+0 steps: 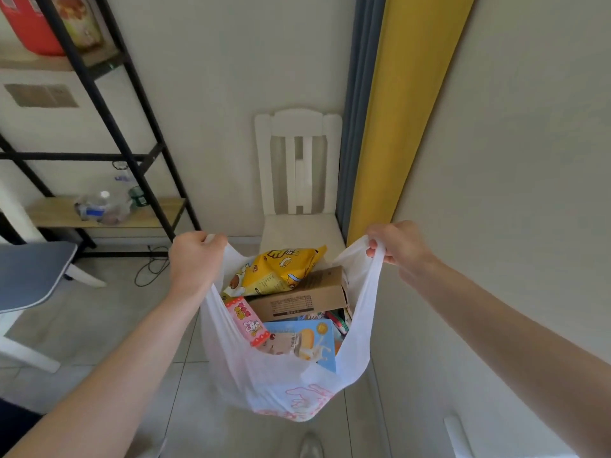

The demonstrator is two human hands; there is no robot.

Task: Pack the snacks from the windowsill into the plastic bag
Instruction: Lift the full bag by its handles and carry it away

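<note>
Our left hand (pixel 195 262) and right hand (pixel 398 247) each grip a handle of the plastic bag (pixel 291 385), held apart above the floor. It is thin, soft film, loaded with snacks (pixel 281 269); we judge it moderately heavy, so the handles are the safest hold.

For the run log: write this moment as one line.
left hand: grips handle | right hand: grips handle | plastic bag: held open, snacks inside

A pale tiled floor (pixel 109 325) carries a white slatted chair (pixel 299 180) against the wall, a black-framed shelf unit (pixel 109 140) at left, and a dark cable (pixel 150 266) looping between them. The unit's low wooden shelf (pixel 158 214) holds crumpled clear plastic bottles (pixel 105 203).
</note>
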